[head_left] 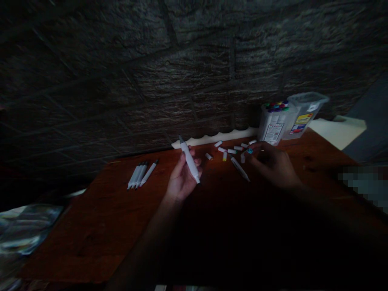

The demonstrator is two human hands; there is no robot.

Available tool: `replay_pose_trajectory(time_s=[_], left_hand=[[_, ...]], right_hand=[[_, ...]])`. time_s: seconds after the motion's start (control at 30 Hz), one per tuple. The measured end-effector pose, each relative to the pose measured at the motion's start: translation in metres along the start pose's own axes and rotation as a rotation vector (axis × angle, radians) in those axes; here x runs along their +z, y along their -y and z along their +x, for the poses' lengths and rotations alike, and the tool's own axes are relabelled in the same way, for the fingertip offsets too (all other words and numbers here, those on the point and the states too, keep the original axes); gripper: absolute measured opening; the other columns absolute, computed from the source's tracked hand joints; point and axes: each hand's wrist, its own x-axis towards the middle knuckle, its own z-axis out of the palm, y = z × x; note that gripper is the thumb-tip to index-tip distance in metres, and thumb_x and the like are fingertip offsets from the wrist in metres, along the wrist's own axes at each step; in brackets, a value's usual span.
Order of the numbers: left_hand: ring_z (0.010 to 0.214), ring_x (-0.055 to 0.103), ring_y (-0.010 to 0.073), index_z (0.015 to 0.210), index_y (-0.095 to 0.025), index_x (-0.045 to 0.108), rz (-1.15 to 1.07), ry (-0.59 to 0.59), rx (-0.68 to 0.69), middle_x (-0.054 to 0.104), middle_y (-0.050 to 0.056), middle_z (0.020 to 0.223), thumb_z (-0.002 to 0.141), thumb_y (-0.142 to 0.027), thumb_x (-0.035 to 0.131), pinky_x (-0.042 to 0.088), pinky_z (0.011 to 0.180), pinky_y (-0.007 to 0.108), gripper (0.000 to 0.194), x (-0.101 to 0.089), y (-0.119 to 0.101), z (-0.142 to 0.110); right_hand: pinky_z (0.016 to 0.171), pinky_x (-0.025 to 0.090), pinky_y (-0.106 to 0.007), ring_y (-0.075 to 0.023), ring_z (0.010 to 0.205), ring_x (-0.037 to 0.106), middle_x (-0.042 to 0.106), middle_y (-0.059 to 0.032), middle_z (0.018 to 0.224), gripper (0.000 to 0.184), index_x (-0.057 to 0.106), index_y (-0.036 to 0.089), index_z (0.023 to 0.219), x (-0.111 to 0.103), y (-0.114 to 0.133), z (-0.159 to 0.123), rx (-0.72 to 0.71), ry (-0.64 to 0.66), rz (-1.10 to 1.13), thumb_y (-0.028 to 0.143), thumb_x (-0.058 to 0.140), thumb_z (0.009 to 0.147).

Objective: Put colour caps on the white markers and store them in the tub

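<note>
My left hand [181, 180] is closed around a white marker [190, 161], which is tilted with its bare dark tip up and to the left. Between the thumb and finger of my right hand [274, 163] is a marker cap [249, 151] with a blue end. Several loose white caps [224, 156] with coloured ends lie on the table between my hands. Another uncapped marker [240, 168] rests on the wood just left of my right hand. Further left, several uncapped markers [138, 175] lie side by side.
A clear case [274, 125] with upright, colour-ended markers stands at the back right, beside a clear plastic bin [306, 115]. Pale wavy-edged material [215, 138] runs along the wall [145, 89]. A plastic-wrapped item [28, 228] lies beyond the left edge of the wooden table [100, 218].
</note>
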Motion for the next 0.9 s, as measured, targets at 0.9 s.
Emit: replay_pose_trajectory(time_s=[0.9], left_hand=[[0.062,0.066,0.0087,0.086,-0.014,0.066,0.173,-0.085,0.014,0.071,0.0,0.076,0.077,-0.016,0.072,0.054,0.057,0.016,0.011,-0.004,0.008,0.011]], right_hand=[[0.064,0.045,-0.029,-0.0167,0.073,0.063,0.07,-0.0054,0.092,0.025,0.068,0.021,0.103,-0.014,-0.017,0.01,-0.166,0.485,-0.266,0.022,0.057,0.081]])
